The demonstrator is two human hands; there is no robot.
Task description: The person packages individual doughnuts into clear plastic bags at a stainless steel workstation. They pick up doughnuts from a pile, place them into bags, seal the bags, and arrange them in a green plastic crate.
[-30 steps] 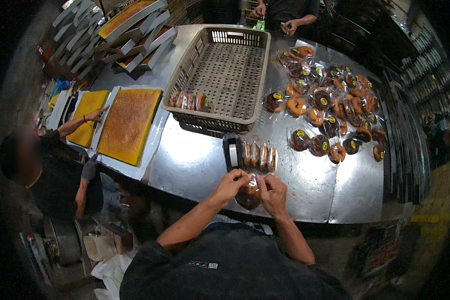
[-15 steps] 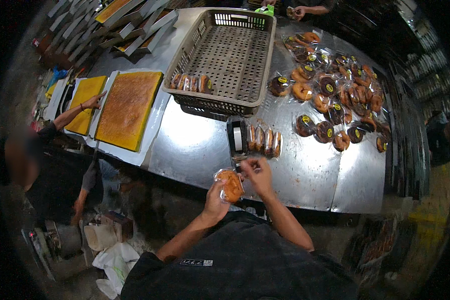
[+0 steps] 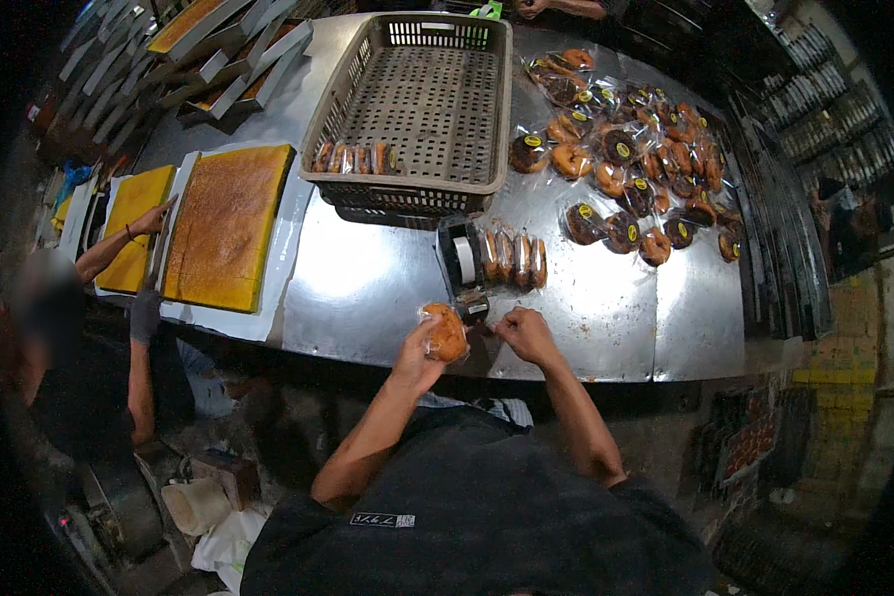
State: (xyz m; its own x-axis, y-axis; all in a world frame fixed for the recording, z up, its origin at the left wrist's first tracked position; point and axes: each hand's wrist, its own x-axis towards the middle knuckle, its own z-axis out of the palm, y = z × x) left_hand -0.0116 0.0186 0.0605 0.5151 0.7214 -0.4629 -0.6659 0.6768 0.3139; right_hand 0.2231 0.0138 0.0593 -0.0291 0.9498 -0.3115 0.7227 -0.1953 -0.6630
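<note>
My left hand (image 3: 415, 360) is closed around a plastic-wrapped donut (image 3: 447, 336), held just in front of the table's near edge. To its right, my right hand (image 3: 528, 336) has its fingers curled together; whatever may be between the fingertips is too small to make out. Just beyond both hands stands a black dispenser (image 3: 443, 260) with a white roll (image 3: 464, 258). Against its right side, several wrapped donuts (image 3: 522, 260) stand on edge in a row.
Many wrapped donuts (image 3: 621, 233) with yellow round labels spread over the metal table (image 3: 368, 308) at the right. A grey plastic crate (image 3: 492, 189) holds a row of donuts. At the left, a co-worker's hands touch a strip beside a large sheet cake (image 3: 230, 223).
My right hand has drawn away to the right from the donut, its fingers now curled. The donut has turned slightly in my left hand. The co-worker's gloved hand has risen toward the cake.
</note>
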